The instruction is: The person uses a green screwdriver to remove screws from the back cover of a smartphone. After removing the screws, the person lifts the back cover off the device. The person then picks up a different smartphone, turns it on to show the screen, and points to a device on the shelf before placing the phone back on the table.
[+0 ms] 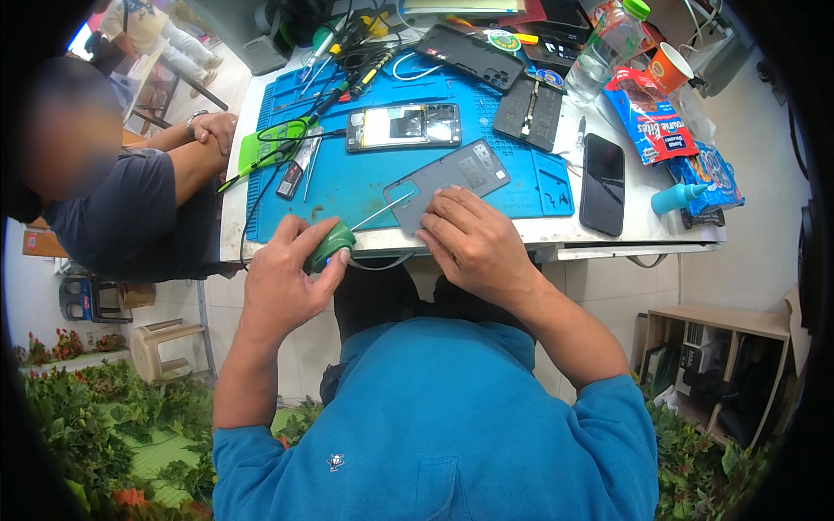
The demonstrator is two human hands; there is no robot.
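Observation:
My left hand [295, 269] is closed round a green rounded object [334, 245] at the table's front edge; its exact kind is unclear. From it a thin pale strip or rod [382, 209] slants up to a grey phone back cover [465, 174]. My right hand [478, 239] grips that cover by its near edge, fingers on top and thumb low. The cover lies tilted on the blue work mat [334, 187]. Just beyond it rests an opened phone [404, 128], its battery and inside showing, with a cable at its left end.
At right lie a dark phone [602, 184], snack packets [651, 117], a teal bottle [678, 198] and a water bottle [605, 48]. More phone parts [528, 108], tools and cables crowd the back. A person's folded arms [195, 143] rest at the table's left edge.

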